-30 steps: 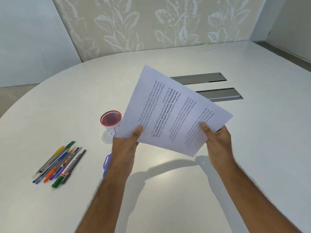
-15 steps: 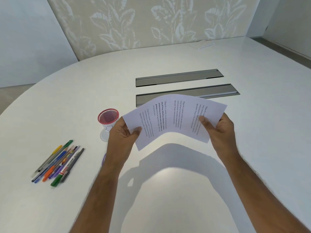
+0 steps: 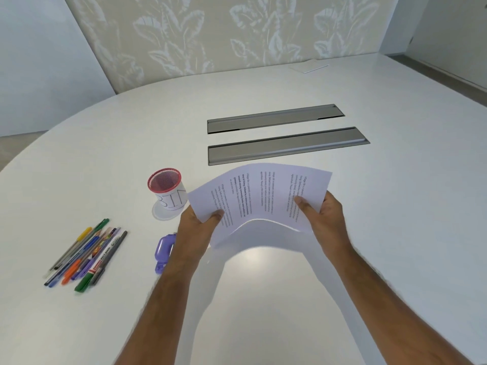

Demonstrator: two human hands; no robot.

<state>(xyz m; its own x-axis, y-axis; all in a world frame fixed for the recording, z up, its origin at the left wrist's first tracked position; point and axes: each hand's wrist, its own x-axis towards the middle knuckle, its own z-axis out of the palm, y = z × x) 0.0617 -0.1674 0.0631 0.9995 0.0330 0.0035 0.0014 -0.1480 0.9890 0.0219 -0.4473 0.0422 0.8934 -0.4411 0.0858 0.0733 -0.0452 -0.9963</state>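
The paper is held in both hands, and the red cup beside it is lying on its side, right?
Not quite. The head view shows the red cup standing upright beside the paper, its open rim up. The left hand and right hand do both hold the paper.

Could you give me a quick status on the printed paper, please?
Left hand and right hand both pinch the printed paper. Paper bowed upward between them. Red mesh cup beside its left corner.

One sheet (image 3: 263, 196), one cup (image 3: 166, 191), two slots (image 3: 287, 146), perhaps eight pens (image 3: 87, 254), one stapler (image 3: 164, 248).
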